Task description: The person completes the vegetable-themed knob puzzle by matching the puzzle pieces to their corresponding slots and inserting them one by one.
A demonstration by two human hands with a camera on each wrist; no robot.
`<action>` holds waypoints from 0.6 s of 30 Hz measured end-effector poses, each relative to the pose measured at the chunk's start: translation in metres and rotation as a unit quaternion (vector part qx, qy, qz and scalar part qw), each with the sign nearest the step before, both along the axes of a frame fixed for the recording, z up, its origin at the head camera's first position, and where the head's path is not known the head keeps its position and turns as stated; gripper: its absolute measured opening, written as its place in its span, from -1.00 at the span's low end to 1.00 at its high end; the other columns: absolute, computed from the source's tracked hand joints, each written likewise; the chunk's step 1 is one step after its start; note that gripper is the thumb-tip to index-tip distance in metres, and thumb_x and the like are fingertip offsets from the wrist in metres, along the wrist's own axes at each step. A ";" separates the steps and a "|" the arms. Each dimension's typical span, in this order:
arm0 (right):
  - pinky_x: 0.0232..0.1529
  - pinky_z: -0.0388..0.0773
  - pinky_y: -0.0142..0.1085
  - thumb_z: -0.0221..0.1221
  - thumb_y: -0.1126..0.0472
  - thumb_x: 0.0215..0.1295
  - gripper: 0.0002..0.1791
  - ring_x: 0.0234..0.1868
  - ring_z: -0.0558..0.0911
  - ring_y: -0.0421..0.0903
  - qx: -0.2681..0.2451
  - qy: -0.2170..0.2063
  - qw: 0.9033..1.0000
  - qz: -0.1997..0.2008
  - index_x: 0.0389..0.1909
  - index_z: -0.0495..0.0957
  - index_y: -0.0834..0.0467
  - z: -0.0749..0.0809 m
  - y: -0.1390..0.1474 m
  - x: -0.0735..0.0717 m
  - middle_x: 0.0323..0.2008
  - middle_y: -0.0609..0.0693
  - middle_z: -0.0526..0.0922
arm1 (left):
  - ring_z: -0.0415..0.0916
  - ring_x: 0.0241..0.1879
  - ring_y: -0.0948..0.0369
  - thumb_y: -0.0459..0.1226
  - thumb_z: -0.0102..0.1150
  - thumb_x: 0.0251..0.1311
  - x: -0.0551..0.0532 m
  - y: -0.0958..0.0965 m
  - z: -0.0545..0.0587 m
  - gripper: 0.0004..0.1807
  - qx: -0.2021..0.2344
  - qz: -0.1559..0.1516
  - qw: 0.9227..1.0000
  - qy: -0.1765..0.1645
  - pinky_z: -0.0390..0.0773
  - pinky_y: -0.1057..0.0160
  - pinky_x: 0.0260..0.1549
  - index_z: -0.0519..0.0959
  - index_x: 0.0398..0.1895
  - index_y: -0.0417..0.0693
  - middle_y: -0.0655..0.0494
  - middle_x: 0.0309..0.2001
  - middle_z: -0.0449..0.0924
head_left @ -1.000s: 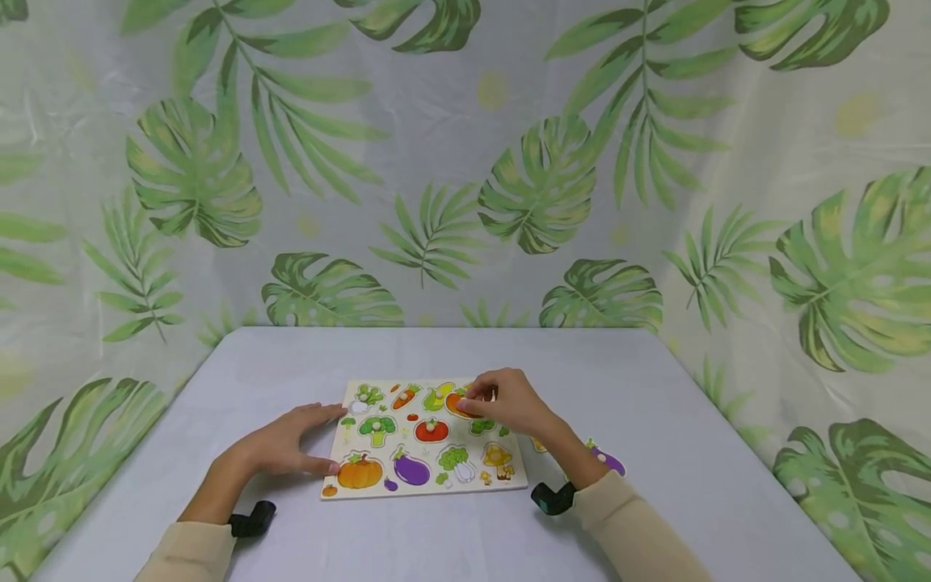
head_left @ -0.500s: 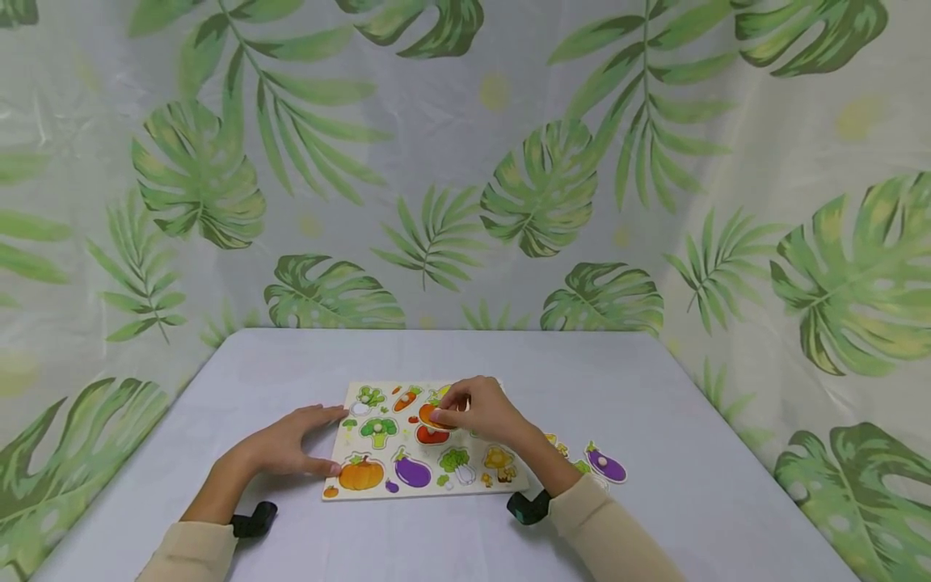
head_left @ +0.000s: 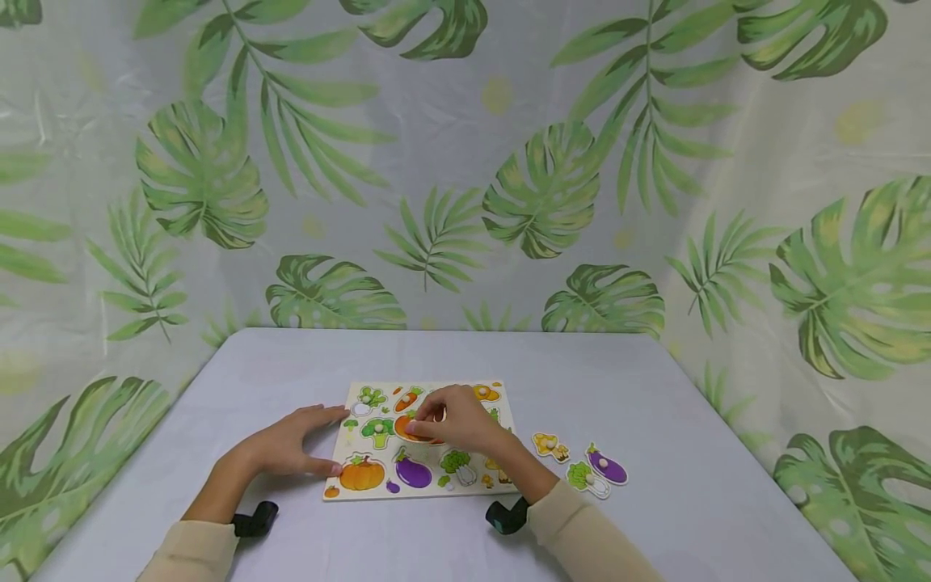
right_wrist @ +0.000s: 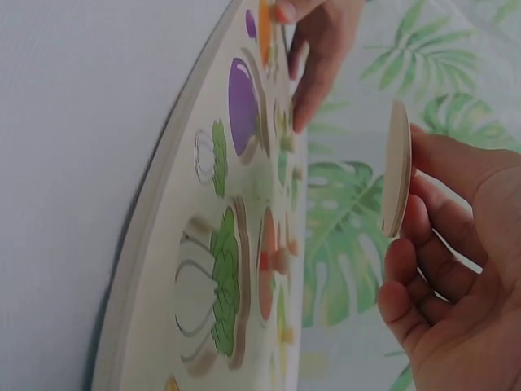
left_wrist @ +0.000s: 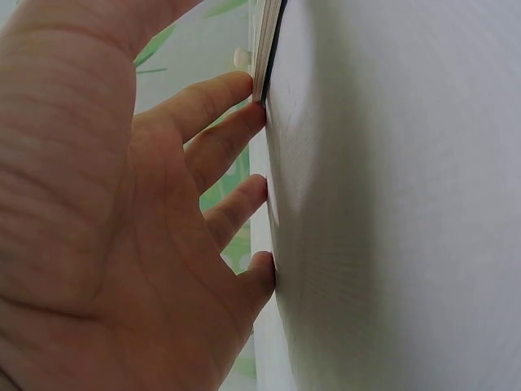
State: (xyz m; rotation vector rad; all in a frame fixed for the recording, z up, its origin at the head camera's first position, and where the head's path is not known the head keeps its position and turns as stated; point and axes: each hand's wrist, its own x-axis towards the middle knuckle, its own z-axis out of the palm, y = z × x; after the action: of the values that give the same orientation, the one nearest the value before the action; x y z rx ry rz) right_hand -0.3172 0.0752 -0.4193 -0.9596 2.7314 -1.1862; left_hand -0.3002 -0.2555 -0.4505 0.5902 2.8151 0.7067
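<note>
My right hand (head_left: pixel 461 416) pinches an orange pumpkin puzzle piece (head_left: pixel 403 428) by its top side. It is over the middle of the vegetable puzzle board (head_left: pixel 393 495), covering the tomato spot. In the right wrist view the piece (right_wrist: pixel 396 171) is edge-on and apart from the board surface. My left hand (head_left: pixel 280 440) rests at the board's left edge, thumb and fingers spread, touching its side. In the left wrist view its fingertips (left_wrist: pixel 259 122) meet the board edge and the table. The printed pumpkin (head_left: pixel 361 474) and eggplant (head_left: pixel 414 470) recesses show near the front.
To the right of the board lie a mushroom piece (head_left: pixel 550 446), a leafy cabbage piece (head_left: pixel 587 479) and an eggplant piece (head_left: pixel 607 465). Knobbed broccoli (head_left: pixel 377 432) and carrot (head_left: pixel 407 398) pieces sit in the board. A leaf-patterned curtain (head_left: pixel 451 145) stands behind the white table (head_left: pixel 291 356).
My right hand has carried the pumpkin piece left and slightly nearer, from the board's far right to its middle. The loose pieces at right are uncovered. My left hand stays in place.
</note>
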 end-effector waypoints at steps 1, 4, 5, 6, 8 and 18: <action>-0.43 0.43 -0.46 0.45 -0.03 0.24 -0.82 -0.47 0.48 -0.28 -0.001 0.000 1.000 0.002 -0.42 0.75 -0.03 0.000 -0.002 0.001 -0.53 -0.23 0.62 | 0.01 0.56 -0.33 0.27 0.48 -0.07 0.000 0.000 0.000 0.10 0.000 0.000 1.000 0.000 0.09 -0.55 0.39 0.30 0.57 0.11 -0.14 0.57 0.24; -0.45 0.42 -0.46 0.45 -0.02 0.24 -0.81 -0.48 0.48 -0.28 -0.003 -0.005 1.000 0.003 -0.42 0.75 -0.02 0.000 -0.008 0.003 -0.55 -0.22 0.61 | 0.01 0.56 -0.33 0.27 0.48 -0.07 0.000 0.000 0.000 0.10 0.000 0.000 1.000 -0.002 0.09 -0.55 0.39 0.31 0.56 0.11 -0.14 0.56 0.24; -0.45 0.41 -0.47 0.45 -0.03 0.24 -0.81 -0.49 0.47 -0.28 -0.003 -0.008 1.000 0.003 -0.42 0.75 -0.02 -0.001 -0.010 0.004 -0.55 -0.23 0.60 | 0.01 0.56 -0.33 0.27 0.48 -0.07 0.000 0.000 0.000 0.10 0.001 0.001 1.000 -0.003 0.08 -0.55 0.39 0.31 0.56 0.11 -0.14 0.56 0.24; -0.46 0.41 -0.47 0.46 -0.03 0.24 -0.81 -0.49 0.47 -0.28 -0.003 -0.008 1.000 0.003 -0.42 0.75 -0.02 -0.001 -0.012 0.004 -0.55 -0.23 0.60 | 0.01 0.56 -0.33 0.27 0.48 -0.07 0.000 0.000 0.000 0.10 0.002 0.001 1.000 -0.005 0.08 -0.56 0.39 0.31 0.56 0.11 -0.15 0.56 0.24; -0.48 0.41 -0.47 0.46 -0.03 0.24 -0.81 -0.50 0.46 -0.28 -0.002 -0.009 1.000 0.004 -0.42 0.74 -0.02 -0.003 -0.017 0.005 -0.55 -0.23 0.59 | 0.01 0.56 -0.33 0.27 0.48 -0.08 -0.001 0.000 0.000 0.10 0.003 0.002 1.000 -0.005 0.08 -0.56 0.38 0.31 0.56 0.11 -0.15 0.56 0.24; -0.49 0.37 -0.52 0.45 -0.03 0.24 -0.79 -0.51 0.41 -0.32 0.006 -0.007 1.000 0.028 -0.43 0.74 0.01 -0.008 -0.034 0.007 -0.55 -0.24 0.57 | 0.02 0.56 -0.33 0.29 0.45 -0.07 -0.001 -0.001 0.000 0.10 -0.001 -0.003 1.000 -0.002 0.09 -0.57 0.37 0.30 0.57 0.11 -0.14 0.57 0.24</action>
State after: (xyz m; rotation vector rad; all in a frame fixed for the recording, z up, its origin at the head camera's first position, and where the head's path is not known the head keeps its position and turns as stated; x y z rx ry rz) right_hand -0.3101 0.0413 -0.4273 -1.0158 2.6795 -1.1610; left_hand -0.3016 -0.2568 -0.4509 0.5951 2.8086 0.7039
